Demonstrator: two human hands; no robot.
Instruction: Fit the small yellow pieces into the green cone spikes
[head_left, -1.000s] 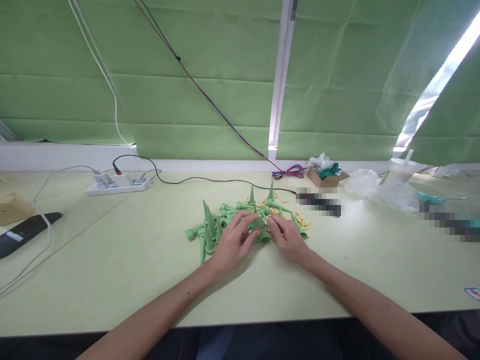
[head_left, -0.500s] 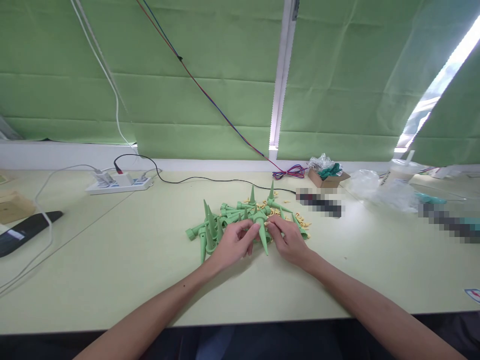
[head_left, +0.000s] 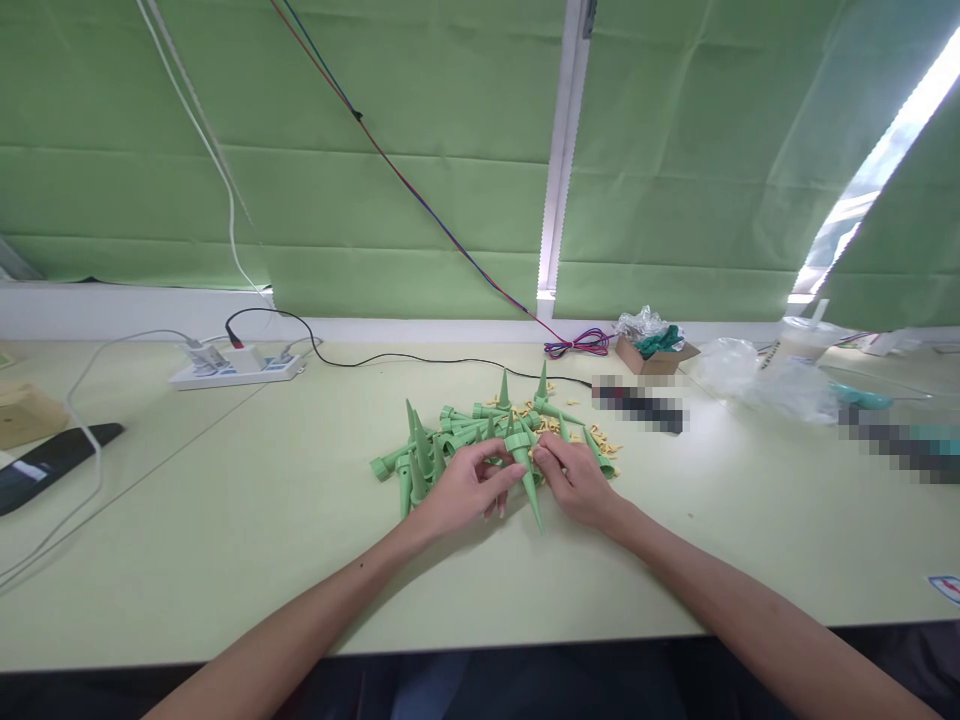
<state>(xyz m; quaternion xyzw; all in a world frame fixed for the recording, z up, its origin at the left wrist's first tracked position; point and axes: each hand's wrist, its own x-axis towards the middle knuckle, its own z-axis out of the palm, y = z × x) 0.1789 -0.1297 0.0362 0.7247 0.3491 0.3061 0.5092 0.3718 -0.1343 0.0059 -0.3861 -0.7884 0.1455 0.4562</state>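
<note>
My left hand (head_left: 474, 484) is closed around a green plastic watering spike (head_left: 528, 482), its point tilted down toward the table's front edge and its wide collar at the top. Close on the right, my right hand (head_left: 573, 478) is pinched against the side of that spike, near the collar. A small yellow plastic piece (head_left: 533, 452) shows at its fingertips, mostly hidden. Behind and left of both hands lies a pile of similar green spikes (head_left: 422, 452), some standing point up. Several loose yellow pieces (head_left: 600, 437) are scattered behind my right hand.
A white power strip (head_left: 236, 371) with plugs and cables lies at the back left. At the back right are a small cardboard box (head_left: 654, 361), a plastic bag (head_left: 795, 390) and a cup with a straw (head_left: 799, 340). A black flat object (head_left: 60, 463) rests far left.
The held spike has turned slightly, its tip moving lower and a little right. My left thumb has shifted right along it. My right hand stays at its side.
</note>
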